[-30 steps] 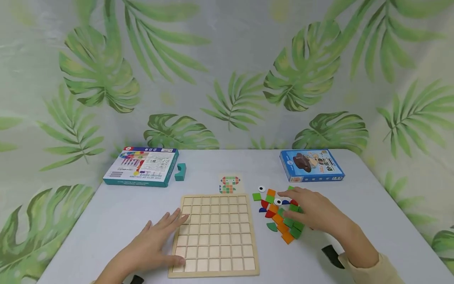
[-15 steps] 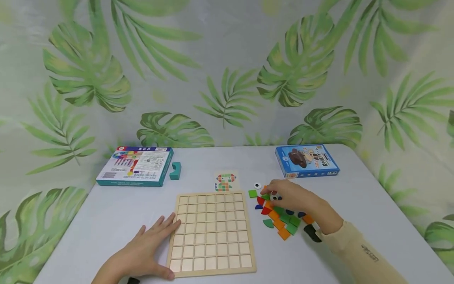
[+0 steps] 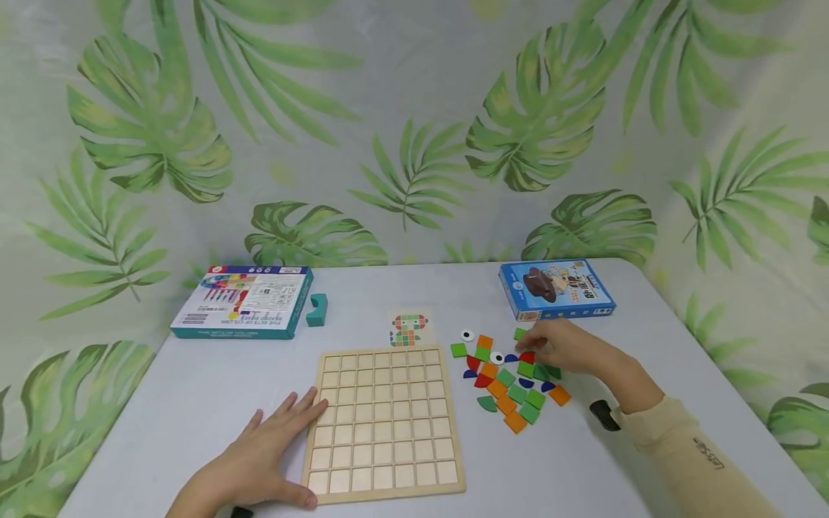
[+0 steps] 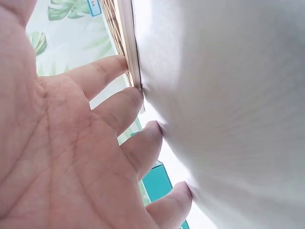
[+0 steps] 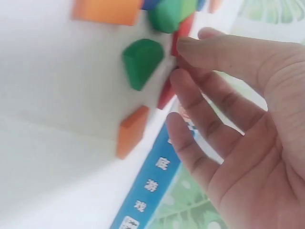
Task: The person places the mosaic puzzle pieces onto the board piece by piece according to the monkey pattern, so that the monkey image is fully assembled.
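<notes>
In the head view, the left hand [image 3: 262, 457] lies at the left side of the wooden grid board [image 3: 386, 416], fingers straight and fanned apart, with the thumb at the near left corner and the index fingertip on the frame. The board lies flat on the white table [image 3: 550, 467], with a picture card [image 3: 409, 329] just beyond its far edge. The right hand [image 3: 573, 349] bends downward over the far right part of the coloured pieces [image 3: 517, 393], which lie scattered to the right of the board; its fingertips are beside a small green square [image 3: 520, 334], and the blue box [image 3: 558, 289] sits just behind. In the left wrist view, the palm shows open: one fingertip rests on the board's side, the next meets its edge, and the other two touch the table. In the right wrist view, the thumb and fingers are loosely bent, their tips close to two thin red pieces [image 5: 167, 91]; whether they pinch one cannot be told. A rounded green piece [image 5: 143, 62] and an orange piece [image 5: 132, 132] lie nearby, clear of the fingers.
</notes>
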Demonstrator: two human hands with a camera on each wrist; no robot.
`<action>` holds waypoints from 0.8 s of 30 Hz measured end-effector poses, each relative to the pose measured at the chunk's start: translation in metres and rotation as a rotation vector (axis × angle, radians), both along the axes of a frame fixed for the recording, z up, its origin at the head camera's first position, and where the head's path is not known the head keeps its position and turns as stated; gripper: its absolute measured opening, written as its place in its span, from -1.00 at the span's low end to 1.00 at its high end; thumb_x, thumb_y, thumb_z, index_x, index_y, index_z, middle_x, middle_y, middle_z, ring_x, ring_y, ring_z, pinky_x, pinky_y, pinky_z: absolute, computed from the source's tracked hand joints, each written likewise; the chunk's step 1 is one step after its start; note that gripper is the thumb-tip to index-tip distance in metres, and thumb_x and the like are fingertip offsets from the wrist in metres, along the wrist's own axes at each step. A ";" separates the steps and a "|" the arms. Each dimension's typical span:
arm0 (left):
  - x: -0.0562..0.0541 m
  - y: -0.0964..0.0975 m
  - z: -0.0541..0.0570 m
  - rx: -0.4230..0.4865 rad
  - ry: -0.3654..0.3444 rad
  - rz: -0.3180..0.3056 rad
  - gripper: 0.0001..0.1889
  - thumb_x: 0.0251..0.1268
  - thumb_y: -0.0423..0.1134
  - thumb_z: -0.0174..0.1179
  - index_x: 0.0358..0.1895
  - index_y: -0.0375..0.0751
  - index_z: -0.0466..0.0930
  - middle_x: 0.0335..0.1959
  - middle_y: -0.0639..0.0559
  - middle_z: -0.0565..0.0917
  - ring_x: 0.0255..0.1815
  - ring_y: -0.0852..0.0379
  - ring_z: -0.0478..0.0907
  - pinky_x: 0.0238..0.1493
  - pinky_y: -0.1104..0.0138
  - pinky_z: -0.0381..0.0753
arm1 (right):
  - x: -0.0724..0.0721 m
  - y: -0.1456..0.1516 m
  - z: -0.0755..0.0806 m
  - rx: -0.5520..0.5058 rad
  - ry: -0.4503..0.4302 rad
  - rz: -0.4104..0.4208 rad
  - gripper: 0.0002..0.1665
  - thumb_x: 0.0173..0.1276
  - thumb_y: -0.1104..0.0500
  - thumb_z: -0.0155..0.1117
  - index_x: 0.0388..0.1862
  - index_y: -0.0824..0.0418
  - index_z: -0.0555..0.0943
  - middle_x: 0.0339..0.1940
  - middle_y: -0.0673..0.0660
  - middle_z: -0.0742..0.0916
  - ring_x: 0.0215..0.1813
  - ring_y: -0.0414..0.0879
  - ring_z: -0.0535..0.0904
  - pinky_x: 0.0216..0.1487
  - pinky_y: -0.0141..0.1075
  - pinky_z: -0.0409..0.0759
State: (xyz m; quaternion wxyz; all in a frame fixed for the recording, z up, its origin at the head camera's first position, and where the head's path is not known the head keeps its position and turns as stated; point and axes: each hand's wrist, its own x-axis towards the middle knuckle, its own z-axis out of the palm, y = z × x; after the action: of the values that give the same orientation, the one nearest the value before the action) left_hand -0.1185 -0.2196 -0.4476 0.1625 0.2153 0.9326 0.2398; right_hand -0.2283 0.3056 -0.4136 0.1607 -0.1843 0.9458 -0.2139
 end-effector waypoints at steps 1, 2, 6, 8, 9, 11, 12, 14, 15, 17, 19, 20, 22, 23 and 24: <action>0.000 0.000 0.000 0.003 0.000 0.001 0.42 -0.35 0.42 0.64 0.74 0.05 0.17 0.81 -0.09 0.08 0.78 -0.45 -0.04 0.47 -0.69 -0.18 | 0.000 0.000 -0.001 -0.005 0.000 0.007 -0.66 0.42 0.41 0.38 0.10 0.16 0.82 0.00 0.05 0.80 0.06 -0.01 0.67 0.21 0.01 0.77; 0.000 0.000 0.000 0.006 -0.002 0.003 0.42 -0.35 0.42 0.65 0.74 0.05 0.17 0.81 -0.08 0.07 0.78 -0.45 -0.04 0.47 -0.69 -0.19 | 0.000 0.001 -0.003 -0.008 0.004 0.016 -0.66 0.41 0.41 0.38 0.07 0.14 0.83 -0.01 0.04 0.79 0.05 -0.03 0.66 0.20 0.00 0.77; 0.000 0.000 -0.001 0.016 -0.011 0.008 0.42 -0.34 0.40 0.66 0.74 0.06 0.17 0.81 -0.08 0.07 0.78 -0.45 -0.06 0.47 -0.69 -0.23 | 0.000 0.002 -0.008 0.016 0.038 0.054 -0.69 0.39 0.38 0.44 0.02 0.10 0.85 -0.06 0.01 0.76 -0.01 -0.09 0.60 0.12 -0.13 0.77; 0.000 0.000 -0.001 0.016 -0.009 0.008 0.41 -0.34 0.41 0.65 0.74 0.06 0.17 0.81 -0.08 0.07 0.79 -0.44 -0.06 0.48 -0.68 -0.23 | 0.000 0.002 -0.009 0.035 0.051 0.068 -0.71 0.40 0.35 0.47 0.03 0.10 0.85 -0.09 -0.01 0.74 -0.04 -0.12 0.59 0.07 -0.20 0.76; 0.000 0.000 0.000 0.016 -0.007 0.009 0.41 -0.34 0.42 0.65 0.74 0.06 0.17 0.81 -0.08 0.07 0.79 -0.44 -0.06 0.48 -0.68 -0.23 | 0.000 0.003 -0.009 0.049 0.058 0.072 -0.72 0.40 0.33 0.48 0.03 0.10 0.85 -0.10 -0.02 0.73 -0.05 -0.14 0.58 0.06 -0.24 0.75; 0.000 -0.001 -0.001 0.014 0.001 0.006 0.41 -0.33 0.43 0.64 0.74 0.06 0.17 0.80 -0.09 0.08 0.78 -0.45 -0.05 0.48 -0.68 -0.22 | 0.000 0.003 -0.010 0.069 0.064 0.073 -0.73 0.39 0.30 0.50 0.05 0.12 0.84 -0.14 -0.02 0.72 -0.10 -0.15 0.55 0.00 -0.29 0.73; 0.000 -0.001 -0.001 0.013 0.003 0.005 0.41 -0.33 0.44 0.63 0.74 0.06 0.17 0.80 -0.09 0.08 0.78 -0.45 -0.05 0.48 -0.68 -0.22 | 0.000 0.003 -0.010 0.077 0.067 0.071 -0.73 0.40 0.29 0.51 0.06 0.14 0.83 -0.15 -0.03 0.71 -0.11 -0.16 0.54 -0.02 -0.31 0.72; 0.000 -0.001 0.000 0.012 0.004 0.005 0.41 -0.33 0.44 0.63 0.74 0.06 0.17 0.80 -0.09 0.08 0.78 -0.45 -0.05 0.48 -0.68 -0.22 | 0.000 0.003 -0.011 0.087 0.070 0.068 -0.72 0.40 0.26 0.52 0.07 0.18 0.82 -0.17 -0.03 0.70 -0.14 -0.17 0.53 -0.04 -0.32 0.70; 0.000 -0.001 0.000 0.012 0.002 0.006 0.41 -0.33 0.44 0.63 0.74 0.06 0.17 0.81 -0.10 0.07 0.78 -0.44 -0.05 0.48 -0.68 -0.22 | 0.000 0.004 -0.011 0.093 0.073 0.066 -0.72 0.40 0.25 0.52 0.08 0.20 0.81 -0.17 -0.03 0.70 -0.15 -0.17 0.52 -0.04 -0.32 0.70; 0.000 -0.001 0.000 0.014 -0.004 0.008 0.41 -0.33 0.44 0.63 0.74 0.06 0.16 0.81 -0.09 0.06 0.79 -0.44 -0.06 0.49 -0.67 -0.22 | -0.001 0.004 -0.012 0.101 0.086 0.062 -0.71 0.39 0.22 0.53 0.06 0.22 0.79 -0.19 -0.03 0.69 -0.16 -0.17 0.52 -0.05 -0.31 0.70; 0.000 -0.001 0.000 0.013 -0.004 0.009 0.41 -0.33 0.44 0.63 0.74 0.06 0.17 0.81 -0.09 0.06 0.79 -0.44 -0.06 0.49 -0.67 -0.22 | -0.001 0.003 -0.013 0.102 0.108 0.053 -0.73 0.39 0.19 0.53 0.03 0.22 0.78 -0.21 -0.04 0.70 -0.16 -0.17 0.52 -0.04 -0.29 0.71; 0.000 -0.001 0.000 0.012 -0.002 0.009 0.41 -0.33 0.45 0.63 0.74 0.06 0.17 0.81 -0.09 0.06 0.79 -0.44 -0.06 0.49 -0.67 -0.22 | 0.000 0.002 -0.012 0.097 0.121 0.047 -0.74 0.39 0.18 0.53 0.01 0.22 0.77 -0.21 -0.03 0.71 -0.16 -0.16 0.53 -0.04 -0.28 0.72; 0.000 0.000 0.000 0.007 0.006 0.006 0.42 -0.34 0.46 0.62 0.74 0.05 0.17 0.81 -0.10 0.07 0.79 -0.44 -0.05 0.49 -0.67 -0.20 | 0.000 -0.003 -0.010 0.079 0.140 0.026 -0.75 0.40 0.15 0.52 -0.01 0.21 0.76 -0.20 -0.02 0.73 -0.14 -0.15 0.57 -0.01 -0.24 0.75; 0.000 0.000 0.001 0.003 0.010 0.006 0.42 -0.34 0.47 0.61 0.74 0.05 0.18 0.80 -0.10 0.07 0.79 -0.43 -0.05 0.49 -0.67 -0.19 | -0.001 -0.008 -0.008 0.065 0.147 0.016 -0.75 0.40 0.14 0.52 -0.01 0.20 0.76 -0.19 -0.01 0.75 -0.13 -0.14 0.60 0.01 -0.21 0.77; 0.000 0.000 0.001 0.001 0.013 0.006 0.42 -0.34 0.48 0.61 0.73 0.04 0.18 0.80 -0.10 0.08 0.79 -0.43 -0.04 0.49 -0.67 -0.19 | -0.001 -0.015 -0.006 0.050 0.153 0.011 -0.75 0.41 0.13 0.51 -0.02 0.20 0.76 -0.18 0.00 0.76 -0.11 -0.13 0.62 0.03 -0.19 0.79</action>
State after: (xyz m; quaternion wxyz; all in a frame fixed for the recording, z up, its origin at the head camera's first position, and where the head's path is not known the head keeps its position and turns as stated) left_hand -0.1184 -0.2197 -0.4465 0.1556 0.2141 0.9342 0.2392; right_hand -0.2290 0.2911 -0.4194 0.0935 -0.2010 0.9593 -0.1747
